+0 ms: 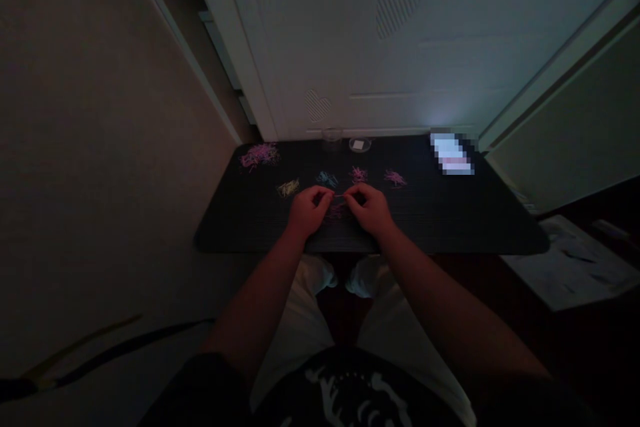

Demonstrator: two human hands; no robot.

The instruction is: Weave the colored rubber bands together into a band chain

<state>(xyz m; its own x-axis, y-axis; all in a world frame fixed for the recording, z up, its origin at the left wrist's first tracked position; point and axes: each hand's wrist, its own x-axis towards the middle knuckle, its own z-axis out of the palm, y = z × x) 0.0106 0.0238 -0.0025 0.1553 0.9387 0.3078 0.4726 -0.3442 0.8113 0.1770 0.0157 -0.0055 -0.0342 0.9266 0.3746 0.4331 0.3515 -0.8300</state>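
A thin pink strip (339,196) is stretched level between the fingertips of both hands. At its left end my left hand (309,209) is closed in a pinch; at the other end my right hand (369,207) pinches too. Below the strip, between the hands, lies a small purple pile (336,212), partly hidden by them. Just beyond the hands are a teal pile (327,179) and a pink pile (358,175) of similar thin pieces. The dim light hides what exactly the pieces are.
On the dark table (425,227) lie a yellowish pile (289,187), another pink pile (395,177) and a larger mixed pile (259,155). A clear cup (332,136), a round lid-like dish (359,145) and a blurred-out bright object (453,152) stand near the white panel (340,47).
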